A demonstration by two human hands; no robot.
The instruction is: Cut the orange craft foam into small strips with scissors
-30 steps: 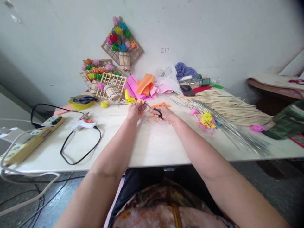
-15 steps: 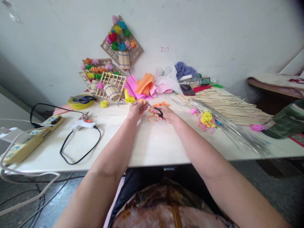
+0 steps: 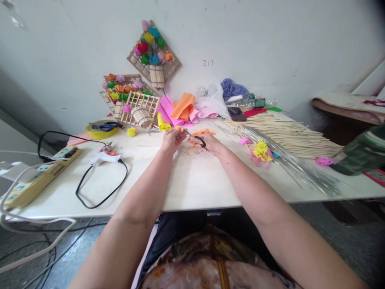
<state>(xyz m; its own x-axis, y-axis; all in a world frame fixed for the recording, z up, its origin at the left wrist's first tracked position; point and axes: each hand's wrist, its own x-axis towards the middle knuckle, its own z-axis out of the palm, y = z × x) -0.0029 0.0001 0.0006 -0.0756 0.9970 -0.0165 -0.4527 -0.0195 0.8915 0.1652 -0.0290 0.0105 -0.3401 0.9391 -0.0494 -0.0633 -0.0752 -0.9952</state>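
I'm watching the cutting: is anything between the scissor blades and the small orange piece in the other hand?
Nothing visible: the black-handled scissors in the right hand point straight at the small orange piece pinched by the left hand.

An orange scrap pinched in the left hand is too small to identify. Scissors handles sit half-hidden in the right hand; a green object is cut off at right.

Black-handled scissors point their blades at a small orange paper piece above scattered orange scraps.
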